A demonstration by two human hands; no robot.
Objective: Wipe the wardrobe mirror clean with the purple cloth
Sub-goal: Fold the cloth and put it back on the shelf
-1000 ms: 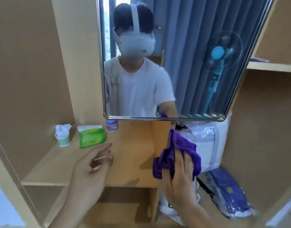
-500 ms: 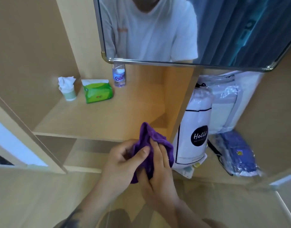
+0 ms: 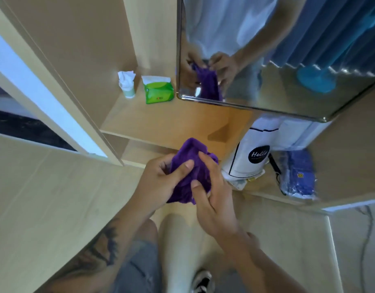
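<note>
The purple cloth (image 3: 190, 166) is bunched up between both hands, low in front of the wardrobe. My left hand (image 3: 159, 178) grips its left side with the thumb pressed on top. My right hand (image 3: 212, 187) holds the right side, fingers curled into the fabric. The wardrobe mirror (image 3: 277, 60), framed in metal, hangs above and to the right, well clear of the cloth; it reflects both hands and the cloth.
On the wooden shelf (image 3: 167, 121) stand a green tissue pack (image 3: 159, 92) and a small cup with tissue (image 3: 128, 85). A white "Hello" bag (image 3: 250, 161) and a blue packet (image 3: 298, 176) lie in the lower right compartment. A wardrobe door edge (image 3: 55, 98) slants at left.
My left hand came over and took hold of the cloth alongside the right. Both hands dropped lower, away from the mirror, and my view tilted down.
</note>
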